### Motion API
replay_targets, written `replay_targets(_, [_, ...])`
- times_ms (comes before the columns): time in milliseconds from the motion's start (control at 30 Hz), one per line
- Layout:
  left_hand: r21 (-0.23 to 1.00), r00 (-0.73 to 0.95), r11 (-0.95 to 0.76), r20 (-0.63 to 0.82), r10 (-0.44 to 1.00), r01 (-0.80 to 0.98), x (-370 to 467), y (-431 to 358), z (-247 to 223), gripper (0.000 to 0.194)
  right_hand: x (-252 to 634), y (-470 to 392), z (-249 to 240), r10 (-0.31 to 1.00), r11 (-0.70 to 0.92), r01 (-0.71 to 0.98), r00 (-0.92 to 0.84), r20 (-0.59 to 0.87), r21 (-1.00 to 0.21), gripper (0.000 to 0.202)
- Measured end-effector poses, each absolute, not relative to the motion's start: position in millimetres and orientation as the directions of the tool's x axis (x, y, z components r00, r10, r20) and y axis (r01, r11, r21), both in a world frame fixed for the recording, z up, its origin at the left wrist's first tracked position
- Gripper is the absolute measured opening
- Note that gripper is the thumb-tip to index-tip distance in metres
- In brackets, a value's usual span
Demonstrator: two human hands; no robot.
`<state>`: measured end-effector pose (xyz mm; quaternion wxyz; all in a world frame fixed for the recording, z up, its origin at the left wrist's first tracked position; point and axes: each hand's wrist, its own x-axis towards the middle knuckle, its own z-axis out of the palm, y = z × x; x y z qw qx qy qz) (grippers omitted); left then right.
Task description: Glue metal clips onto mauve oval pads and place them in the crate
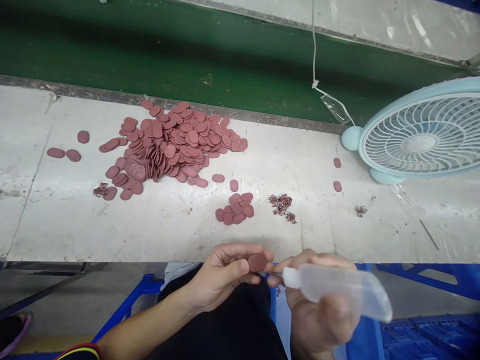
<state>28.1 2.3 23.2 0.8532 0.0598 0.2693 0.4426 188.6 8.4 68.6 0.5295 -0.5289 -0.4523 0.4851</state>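
Note:
My left hand [212, 282] pinches a reddish-brown oval disc [257, 262] between thumb and fingers, just off the table's near edge. Small dark marks or holes show on its face. In my right hand [322, 320] lies a translucent squeeze bottle [333, 287] with a white cap, tilted sideways. A thin metal tip [275, 273] runs from the cap toward the disc's lower edge; whether it touches is unclear. Beyond my hands sits a small cluster of similar discs [236, 209], with a little heap of small copper-coloured parts [281, 202] to its right.
A large pile of oval discs [176, 140] covers the left-centre of the white table [150, 230]. On the right stands a light-blue fan [418, 142] with a white cable. A green strip [187, 65] runs behind the table. Blue crates [431, 335] are below right.

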Motion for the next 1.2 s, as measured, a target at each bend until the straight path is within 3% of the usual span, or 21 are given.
replay_targets(67, [0.345, 0.467, 0.603, -0.402, 0.788, -0.719, 26, 2, 23, 0.024, 204, 20, 69, 0.981, -0.139, -0.393, 0.073, -0.181, -0.909, 0.028])
replay_targets(100, [0.349, 0.467, 0.602, -0.400, 0.789, -0.718, 25, 2, 23, 0.023, 217, 26, 65, 0.967, -0.194, -0.577, 0.024, -0.254, -0.793, 0.028])
replay_targets(167, [0.355, 0.467, 0.600, -0.394, 0.792, -0.717, 23, 2, 22, 0.023, 248, 40, 47, 0.935, -0.241, -0.857, -0.079, -0.347, -0.455, 0.029])
replay_targets(200, [0.357, 0.466, 0.599, -0.393, 0.793, -0.717, 22, 2, 22, 0.023, 264, 47, 34, 0.922, -0.228, -0.949, -0.138, -0.363, -0.218, 0.032])
replay_targets(233, [0.357, 0.463, 0.599, -0.399, 0.791, -0.717, 21, 2, 21, 0.023, 281, 54, 20, 0.907, -0.229, -0.973, -0.226, -0.355, 0.033, 0.036])
replay_targets(300, [0.355, 0.450, 0.602, -0.425, 0.786, -0.715, 19, 3, 19, 0.024, 308, 65, -8, 0.829, -0.294, -0.844, -0.459, -0.320, 0.448, 0.028])
replay_targets(333, [0.355, 0.437, 0.602, -0.446, 0.781, -0.715, 18, 3, 17, 0.024, 318, 69, -19, 0.820, -0.281, -0.791, -0.492, -0.292, 0.544, 0.030])
replay_targets(400, [0.358, 0.405, 0.603, -0.492, 0.770, -0.713, 16, 3, 14, 0.024, 329, 72, -30, 0.815, -0.279, -0.729, -0.524, -0.248, 0.625, 0.033])
replay_targets(433, [0.361, 0.387, 0.600, -0.511, 0.767, -0.714, 14, 4, 13, 0.024, 330, 70, -30, 0.826, -0.291, -0.745, -0.512, -0.235, 0.600, 0.035])
replay_targets(467, [0.364, 0.373, 0.597, -0.524, 0.766, -0.715, 13, 4, 11, 0.024, 327, 67, -27, 0.845, -0.315, -0.819, -0.472, -0.251, 0.481, 0.034])
replay_targets(500, [0.367, 0.361, 0.595, -0.535, 0.764, -0.715, 11, 4, 10, 0.023, 322, 63, -22, 0.873, -0.339, -0.918, -0.389, -0.295, 0.208, 0.026])
replay_targets(533, [0.370, 0.352, 0.592, -0.541, 0.764, -0.716, 10, 4, 9, 0.023, 315, 57, -16, 0.909, -0.338, -0.919, -0.263, -0.323, -0.204, 0.015])
replay_targets(567, [0.373, 0.345, 0.590, -0.546, 0.764, -0.716, 8, 5, 8, 0.023, 306, 52, -9, 0.948, -0.286, -0.730, -0.121, -0.295, -0.621, 0.017])
replay_targets(600, [0.376, 0.338, 0.589, -0.551, 0.763, -0.715, 7, 5, 8, 0.023, 296, 48, -3, 0.973, -0.212, -0.397, 0.003, -0.232, -0.893, 0.028])
replay_targets(633, [0.377, 0.335, 0.592, -0.559, 0.759, -0.713, 7, 5, 8, 0.023, 287, 45, 2, 0.982, -0.161, -0.049, 0.093, -0.164, -0.986, 0.035])
replay_targets(700, [0.375, 0.330, 0.595, -0.568, 0.754, -0.711, 6, 6, 9, 0.024, 270, 46, 7, 0.978, -0.169, 0.408, 0.180, -0.103, -0.897, 0.034])
replay_targets(767, [0.370, 0.335, 0.601, -0.573, 0.748, -0.708, 7, 8, 10, 0.025, 258, 54, 6, 0.977, -0.204, 0.677, 0.190, -0.099, -0.707, 0.037])
replay_targets(833, [0.367, 0.339, 0.606, -0.576, 0.744, -0.706, 8, 8, 12, 0.025, 253, 65, 2, 0.979, -0.198, 0.804, 0.139, -0.146, -0.561, 0.042])
replay_targets(1000, [0.367, 0.327, 0.600, -0.584, 0.743, -0.710, 6, 8, 12, 0.026, 258, 75, 1, 0.961, -0.260, 0.832, 0.175, -0.212, -0.490, 0.022])
replay_targets(1067, [0.373, 0.324, 0.594, -0.576, 0.750, -0.713, 4, 7, 12, 0.025, 261, 67, 9, 0.948, -0.312, 0.747, 0.207, -0.241, -0.587, 0.016])
replay_targets(1200, [0.389, 0.336, 0.587, -0.546, 0.768, -0.710, 8, 6, 12, 0.024, 257, 40, 34, 0.930, -0.367, 0.268, 0.074, -0.361, -0.891, 0.028])
